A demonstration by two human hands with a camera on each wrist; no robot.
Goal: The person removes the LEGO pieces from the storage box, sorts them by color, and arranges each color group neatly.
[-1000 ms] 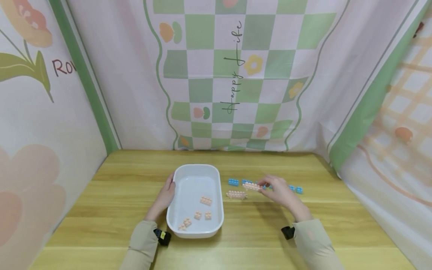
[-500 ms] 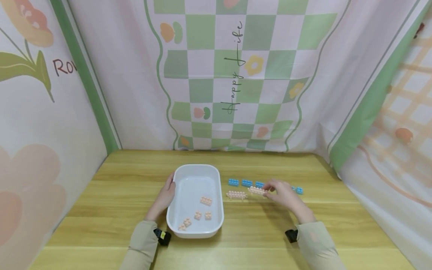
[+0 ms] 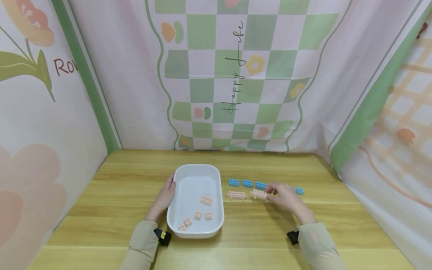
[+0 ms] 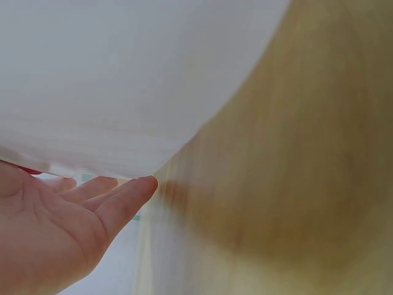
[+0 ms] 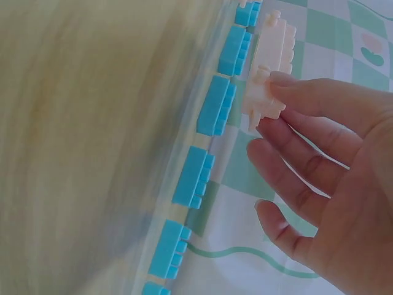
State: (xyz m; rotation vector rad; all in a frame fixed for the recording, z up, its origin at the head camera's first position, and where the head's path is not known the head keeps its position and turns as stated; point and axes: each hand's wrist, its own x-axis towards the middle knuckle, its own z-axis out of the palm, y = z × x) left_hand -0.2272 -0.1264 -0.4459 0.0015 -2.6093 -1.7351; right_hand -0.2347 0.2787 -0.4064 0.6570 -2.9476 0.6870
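Note:
My right hand [image 3: 284, 195] pinches one end of a long, pale pink building brick [image 3: 259, 194] between thumb and fingertips. In the right wrist view this brick [image 5: 268, 58] shows studs along one side and small knobs sticking out. A similar long pink brick [image 3: 236, 194] lies just to its left on the table. Behind them runs a row of blue building bricks [image 3: 247, 183], partly covered by the right hand. My left hand [image 3: 167, 195] rests along the left wall of a white tray [image 3: 221, 210]; in the left wrist view its extended fingers [image 4: 126, 206] touch the tray's side.
Inside the tray are several smaller pink bricks [image 3: 206, 200], mostly toward its near end. The wooden table [image 3: 135, 168] ends at a patterned curtain [image 3: 233, 93] at the back, with more curtains on both sides.
My right hand has moved right and slightly nearer with the long pink brick, bringing it in front of the blue row and level with the other long pink one. The left hand stays put.

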